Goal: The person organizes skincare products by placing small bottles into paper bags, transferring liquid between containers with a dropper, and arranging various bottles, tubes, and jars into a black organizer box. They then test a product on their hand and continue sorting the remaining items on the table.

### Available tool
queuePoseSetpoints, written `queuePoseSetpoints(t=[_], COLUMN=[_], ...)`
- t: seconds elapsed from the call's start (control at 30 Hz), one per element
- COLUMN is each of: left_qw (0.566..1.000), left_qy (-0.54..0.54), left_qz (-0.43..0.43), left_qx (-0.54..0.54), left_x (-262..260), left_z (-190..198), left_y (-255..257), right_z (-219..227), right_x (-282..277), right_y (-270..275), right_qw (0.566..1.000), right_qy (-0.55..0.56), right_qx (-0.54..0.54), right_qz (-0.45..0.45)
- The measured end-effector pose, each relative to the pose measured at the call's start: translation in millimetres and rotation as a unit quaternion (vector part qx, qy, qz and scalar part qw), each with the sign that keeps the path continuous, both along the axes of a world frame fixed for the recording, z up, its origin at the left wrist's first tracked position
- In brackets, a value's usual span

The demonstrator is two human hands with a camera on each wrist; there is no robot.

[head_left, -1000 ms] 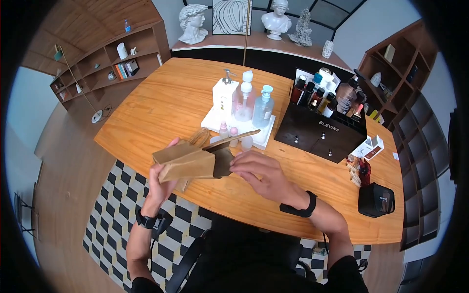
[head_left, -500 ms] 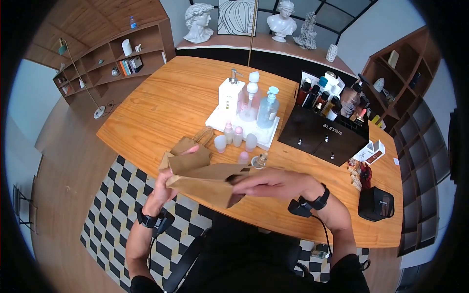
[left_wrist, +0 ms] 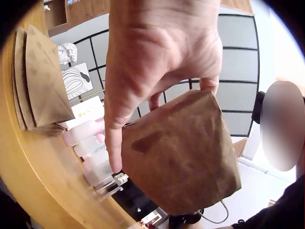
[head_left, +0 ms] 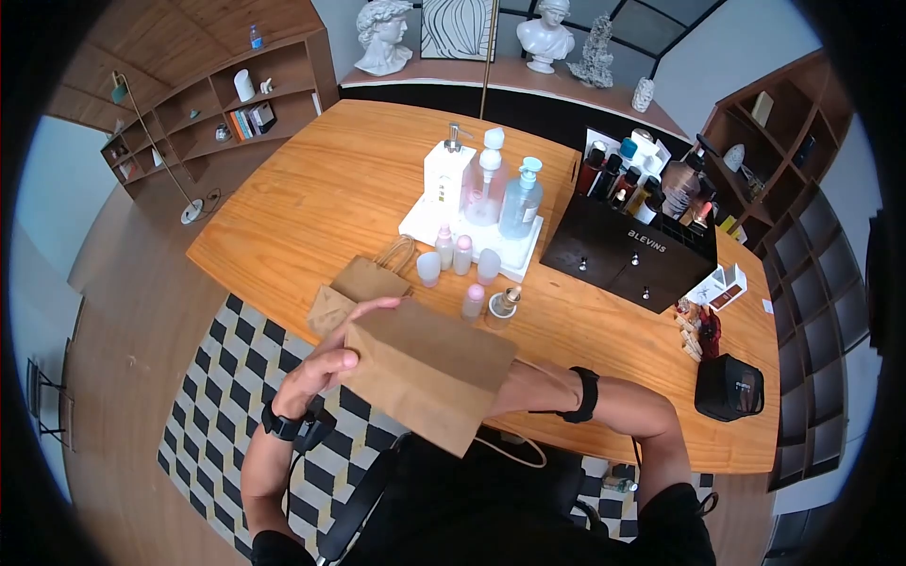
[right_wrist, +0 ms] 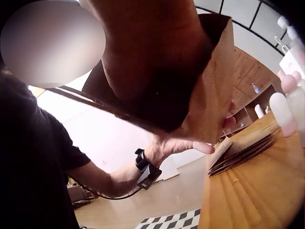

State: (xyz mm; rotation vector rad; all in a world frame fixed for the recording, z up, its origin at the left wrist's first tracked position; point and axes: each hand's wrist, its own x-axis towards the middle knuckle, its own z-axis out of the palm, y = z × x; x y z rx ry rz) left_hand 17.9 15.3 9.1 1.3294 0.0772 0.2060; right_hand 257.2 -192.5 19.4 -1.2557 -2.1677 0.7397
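Observation:
A brown paper bag point(head_left: 429, 373) is held tilted over the table's front edge, its mouth and string handles toward the right. My left hand point(head_left: 326, 368) grips its closed end, thumb on the near side and fingers along the far side; the left wrist view shows the bag's base point(left_wrist: 183, 148) between them. My right hand point(right_wrist: 147, 62) reaches through the mouth into the bag, and its fingers are hidden inside. Flat folded paper bags point(head_left: 368, 281) lie on the table just behind my left hand.
Small pink-capped bottles point(head_left: 473, 303), cups and a dropper bottle point(head_left: 506, 303) stand behind the bag. Pump bottles point(head_left: 520, 203) stand on a white tray point(head_left: 514, 257). At the right are a black cosmetics box point(head_left: 613, 250) and a black pouch point(head_left: 729, 387).
The right hand has gone from the bag's mouth to inside it. The bag has swung down and right, appears opened out fuller, and the bottles behind it are uncovered.

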Motion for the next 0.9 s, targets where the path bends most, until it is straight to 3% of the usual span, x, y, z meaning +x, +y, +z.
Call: queuePoseSetpoints(t=[0.13, 0.2, 0.23, 0.27, 0.3, 0.33, 0.5, 0.53, 0.6, 0.63, 0.7, 0.73, 0.8, 0.9], left_qw=[0.999, 0.994, 0.995, 0.995, 0.995, 0.995, 0.99, 0.99, 0.986, 0.985, 0.981, 0.976, 0.974, 0.968], left_qy=[-0.01, 0.0, 0.001, -0.004, -0.008, -0.006, 0.016, 0.016, -0.011, -0.011, -0.012, -0.015, -0.019, -0.022], left_qz=[-0.018, 0.082, 0.078, 0.089, 0.101, 0.098, 0.133, 0.132, 0.16, 0.168, 0.187, 0.206, 0.215, 0.233], left_qx=[-0.025, 0.068, 0.069, 0.035, 0.0, 0.001, -0.035, -0.034, -0.042, -0.04, -0.052, -0.063, -0.071, -0.091], left_x=[5.0, 9.1, 8.0, 5.5, 3.0, 0.8, -12.1, -15.4, -22.6, -26.3, -31.1, -32.0, -32.8, -36.3], left_z=[-9.6, -8.3, -6.3, -3.3, -0.9, 1.0, -10.0, -13.4, -20.1, -21.5, -22.7, -23.5, -27.0, -34.2], left_y=[-10.7, -16.5, -17.5, -18.0, -18.3, -18.8, -11.1, -8.0, -2.0, 0.4, 5.0, 5.2, 6.4, 12.3], right_z=[-8.2, -3.9, -8.8, -13.2, -16.7, -19.6, 30.8, 28.2, 21.0, 22.1, 29.5, 38.8, 60.0, 69.0], right_x=[-0.9, -5.6, -5.6, -6.8, -7.7, -7.6, -31.4, -37.3, -46.9, -43.8, -30.8, -26.4, -18.4, -1.1], right_y=[5.1, 6.0, 6.0, 6.6, 6.9, 6.3, 18.3, 23.1, 29.2, 28.8, 26.9, 24.0, 16.3, 13.3], right_qw=[0.998, 0.997, 0.997, 0.992, 0.961, 0.961, 0.995, 0.995, 0.995, 0.996, 0.973, 0.974, 0.983, 0.964], right_qy=[0.021, 0.067, 0.068, 0.016, -0.038, -0.037, 0.083, 0.083, -0.013, -0.014, -0.018, -0.02, 0.033, 0.045], right_qx=[-0.044, -0.035, -0.034, 0.12, 0.271, 0.271, 0.033, 0.033, 0.073, 0.071, 0.191, 0.188, 0.077, 0.088], right_qz=[0.034, 0.009, 0.005, 0.02, 0.035, 0.032, 0.053, 0.052, -0.06, -0.06, -0.129, -0.125, -0.164, -0.245])
